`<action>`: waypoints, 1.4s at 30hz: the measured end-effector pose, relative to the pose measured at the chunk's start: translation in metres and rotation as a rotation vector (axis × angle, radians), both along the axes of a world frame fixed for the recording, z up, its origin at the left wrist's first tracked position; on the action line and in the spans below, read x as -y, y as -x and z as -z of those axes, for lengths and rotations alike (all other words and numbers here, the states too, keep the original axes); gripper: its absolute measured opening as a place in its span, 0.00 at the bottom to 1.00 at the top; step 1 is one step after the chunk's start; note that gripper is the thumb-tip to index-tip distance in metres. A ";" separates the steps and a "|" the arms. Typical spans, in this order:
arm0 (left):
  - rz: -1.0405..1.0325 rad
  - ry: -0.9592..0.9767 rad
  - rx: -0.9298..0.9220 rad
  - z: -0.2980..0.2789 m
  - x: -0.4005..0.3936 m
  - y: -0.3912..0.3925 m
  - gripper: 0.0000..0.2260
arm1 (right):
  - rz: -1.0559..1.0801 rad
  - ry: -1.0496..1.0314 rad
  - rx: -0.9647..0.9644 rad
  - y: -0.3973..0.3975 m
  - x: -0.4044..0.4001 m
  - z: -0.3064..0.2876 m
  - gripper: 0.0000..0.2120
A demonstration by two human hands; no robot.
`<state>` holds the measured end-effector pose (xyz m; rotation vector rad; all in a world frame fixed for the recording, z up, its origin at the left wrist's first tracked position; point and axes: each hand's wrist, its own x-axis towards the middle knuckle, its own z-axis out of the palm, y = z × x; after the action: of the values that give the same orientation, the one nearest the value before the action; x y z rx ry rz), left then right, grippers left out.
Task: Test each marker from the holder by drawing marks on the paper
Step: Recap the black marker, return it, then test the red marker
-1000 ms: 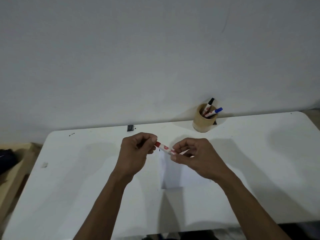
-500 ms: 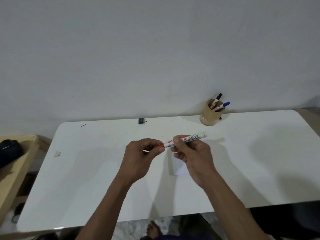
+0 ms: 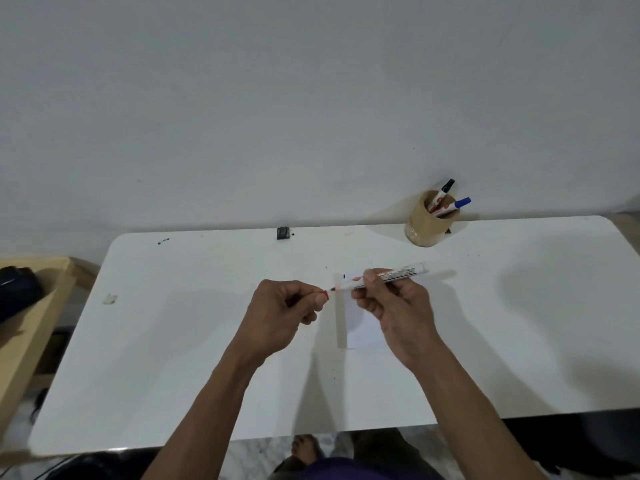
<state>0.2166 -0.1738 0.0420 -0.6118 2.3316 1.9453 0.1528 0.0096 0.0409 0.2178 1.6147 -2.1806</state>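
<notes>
My right hand (image 3: pixel 394 306) grips a white marker (image 3: pixel 401 274) held nearly level above the table, its red tip bared and pointing left. My left hand (image 3: pixel 284 313) is closed on the red cap (image 3: pixel 324 294), a short gap away from the tip. Under my right hand lies a small white paper (image 3: pixel 363 334) with one short dark mark near its top left. At the back right stands a round tan holder (image 3: pixel 426 226) with a black-capped marker (image 3: pixel 443 192) and a blue-capped marker (image 3: pixel 455 206) sticking out.
The white table (image 3: pixel 173 341) stands against a plain wall. A small black clip (image 3: pixel 283 233) sits at the back edge, and a scrap of tape (image 3: pixel 110 298) lies at the left. A wooden bench (image 3: pixel 31 323) with a dark object stands to the left.
The cap has come off the red marker: my left hand drew it left while my right hand turned the marker level. The view also pulled back and up.
</notes>
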 end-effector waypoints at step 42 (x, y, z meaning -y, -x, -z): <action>0.165 0.930 -0.035 0.121 -0.064 0.028 0.19 | -0.123 -0.289 -0.130 0.085 -0.025 0.070 0.07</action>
<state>0.1885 -0.1095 -0.0789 -0.3696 3.1018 0.7174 0.0680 0.0346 -0.0290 0.0579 1.9595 -1.8994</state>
